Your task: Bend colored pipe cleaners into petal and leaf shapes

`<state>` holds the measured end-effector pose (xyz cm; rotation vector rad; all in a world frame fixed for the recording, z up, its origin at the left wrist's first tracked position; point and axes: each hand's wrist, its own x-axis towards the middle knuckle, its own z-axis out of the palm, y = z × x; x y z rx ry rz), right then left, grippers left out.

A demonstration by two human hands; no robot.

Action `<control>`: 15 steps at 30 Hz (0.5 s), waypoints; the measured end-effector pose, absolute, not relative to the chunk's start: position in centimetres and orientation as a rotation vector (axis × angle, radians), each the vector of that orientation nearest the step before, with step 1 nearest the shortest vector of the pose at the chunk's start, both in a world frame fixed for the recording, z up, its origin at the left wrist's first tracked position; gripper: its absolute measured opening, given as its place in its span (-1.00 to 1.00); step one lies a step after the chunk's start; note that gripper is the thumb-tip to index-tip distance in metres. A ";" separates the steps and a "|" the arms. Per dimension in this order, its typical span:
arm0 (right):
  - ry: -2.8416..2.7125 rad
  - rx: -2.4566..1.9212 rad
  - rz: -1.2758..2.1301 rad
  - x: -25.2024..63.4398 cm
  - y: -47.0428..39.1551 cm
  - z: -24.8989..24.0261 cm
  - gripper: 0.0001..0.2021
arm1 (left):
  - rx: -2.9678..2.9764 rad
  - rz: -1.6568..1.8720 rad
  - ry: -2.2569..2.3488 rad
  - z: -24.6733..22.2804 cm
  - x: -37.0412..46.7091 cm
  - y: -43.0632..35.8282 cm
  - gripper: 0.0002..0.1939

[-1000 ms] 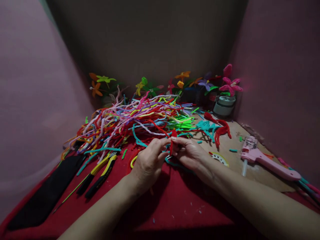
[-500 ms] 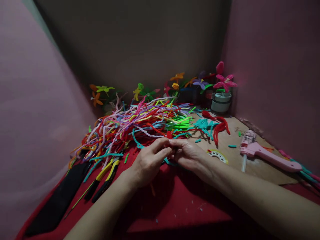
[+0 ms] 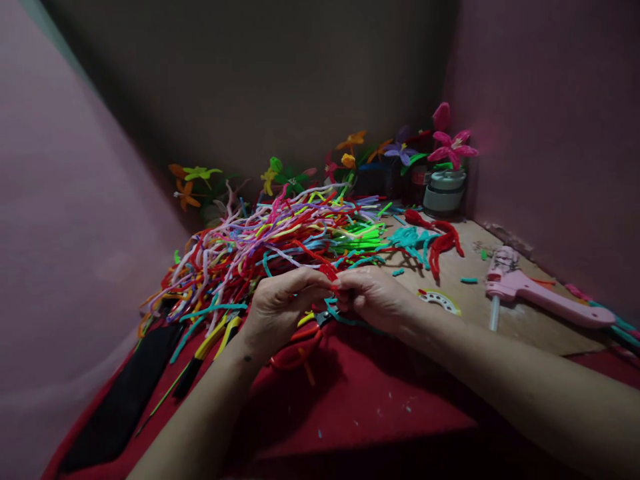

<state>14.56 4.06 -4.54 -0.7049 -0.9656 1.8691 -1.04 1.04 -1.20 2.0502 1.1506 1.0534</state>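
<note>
Between my two hands, at the middle of the view, is a small red fuzzy piece (image 3: 329,271). My left hand (image 3: 285,300) pinches its left side with thumb and fingertips. From the right, my right hand (image 3: 373,297) grips the same piece, its fingers curled together. The fingertips nearly meet and cover the lower part of the piece. Just below them lie red-handled scissors or pliers (image 3: 300,353), partly hidden by my left hand. A big heap of coloured fuzzy stems (image 3: 280,233) spreads behind my hands.
Yellow-black pliers (image 3: 210,343) and a black flat item (image 3: 123,400) lie at left. On the board (image 3: 480,253) at right are a pink glue gun (image 3: 545,297), a white-yellow ring (image 3: 440,302), and red and teal pieces. Fuzzy flowers (image 3: 453,148) stand along the back.
My left hand has shifted left and opened out its grasp around the piece, exposing more red and the red handles below. The view has moved slightly.
</note>
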 end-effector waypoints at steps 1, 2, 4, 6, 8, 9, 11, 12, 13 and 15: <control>-0.992 -0.716 1.869 14.6 4.1 -4.6 -0.83 | 2.111 1.025 1.154 -1.0 -1.1 1.0 -0.87; -1.015 -0.726 1.867 14.6 4.1 -4.7 -0.84 | 2.203 0.982 1.153 -0.8 -1.1 0.9 -0.86; -1.068 -0.736 1.854 14.8 4.3 -4.9 -0.85 | 2.416 0.900 1.154 -0.4 -1.1 0.8 -0.85; -1.132 -0.742 1.829 14.9 4.4 -5.1 -0.84 | 2.599 0.812 1.188 -0.2 -1.0 0.7 -0.83; -1.206 -0.756 1.796 15.0 4.4 -5.1 -0.82 | 2.716 0.746 1.250 -0.3 -0.9 0.7 -0.84; -1.236 -0.771 1.779 15.0 4.4 -5.1 -0.82 | 2.754 0.728 1.281 -0.4 -0.8 0.7 -0.84; -1.281 -0.813 1.751 15.1 4.2 -5.0 -0.83 | 2.808 0.708 1.343 -0.8 -0.6 0.7 -0.85; -1.302 -0.836 1.738 15.1 4.1 -4.9 -0.83 | 2.821 0.694 1.387 -0.9 -0.5 0.6 -0.85; -1.323 -0.862 1.722 15.1 4.0 -4.7 -0.83 | 2.826 0.669 1.432 -1.0 -0.5 0.6 -0.85; -1.369 -0.900 1.673 15.1 3.8 -4.5 -0.82 | 2.828 0.613 1.512 -1.2 -0.4 0.4 -0.86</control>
